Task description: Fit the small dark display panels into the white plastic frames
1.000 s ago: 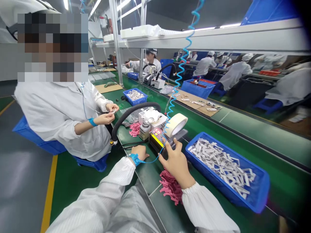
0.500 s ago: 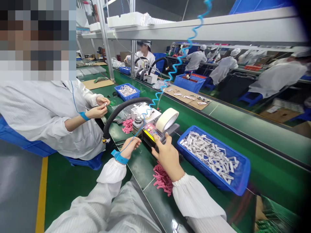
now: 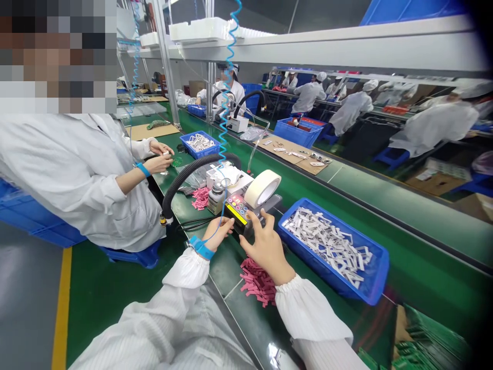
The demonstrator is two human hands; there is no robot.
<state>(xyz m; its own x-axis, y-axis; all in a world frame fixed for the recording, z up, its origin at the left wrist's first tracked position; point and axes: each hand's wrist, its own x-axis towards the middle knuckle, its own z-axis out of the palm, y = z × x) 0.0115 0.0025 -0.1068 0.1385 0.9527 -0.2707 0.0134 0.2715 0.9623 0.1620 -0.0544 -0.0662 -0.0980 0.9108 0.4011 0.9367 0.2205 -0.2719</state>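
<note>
My left hand (image 3: 219, 232), with a blue wrist strap (image 3: 202, 248) on its wrist, is closed in a pinch just in front of a dark box (image 3: 235, 215) with coloured buttons and a yellow label. Whatever its fingertips hold is too small to make out. Fingers spread, my right hand (image 3: 265, 247) reaches over the same box, its fingertips at the panel's right side; contact is unclear. A roll of cream tape (image 3: 262, 188) stands on the box. Beneath my right hand lies a pile of pink strips (image 3: 256, 282).
Right of the box is a blue bin (image 3: 379, 280) of white pieces. Behind my left hand stand a bottle (image 3: 216, 198), more pink strips (image 3: 201, 197) and a black hose (image 3: 175, 187). A co-worker (image 3: 127, 205) sits at the left. Green boards (image 3: 423, 336) lie at lower right.
My left hand has moved right, closer to the box. My right hand keeps nearly the same place and spread. The blue coiled cord has swung left, and the co-worker's hands have shifted slightly.
</note>
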